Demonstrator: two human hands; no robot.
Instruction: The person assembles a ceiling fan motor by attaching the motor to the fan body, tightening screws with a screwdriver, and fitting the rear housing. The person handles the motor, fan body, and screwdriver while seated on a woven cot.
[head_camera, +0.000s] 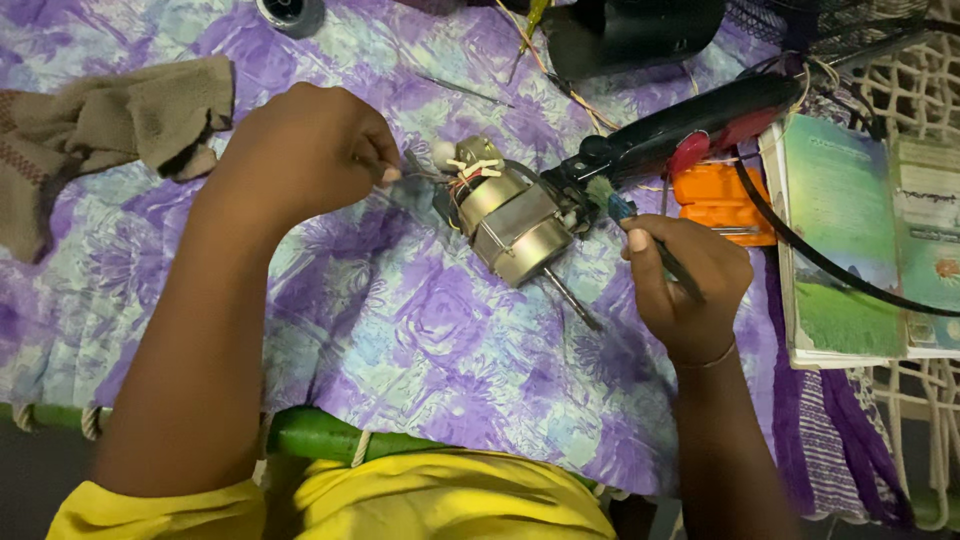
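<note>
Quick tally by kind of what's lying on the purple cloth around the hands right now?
Electric motor: 1
Small brush, in the right hand: 1
Black tool with red trigger: 1
Orange case: 1
Booklet: 1
Brown rag: 1
Total: 6
The left hand pinches wires at the motor's end.
</note>
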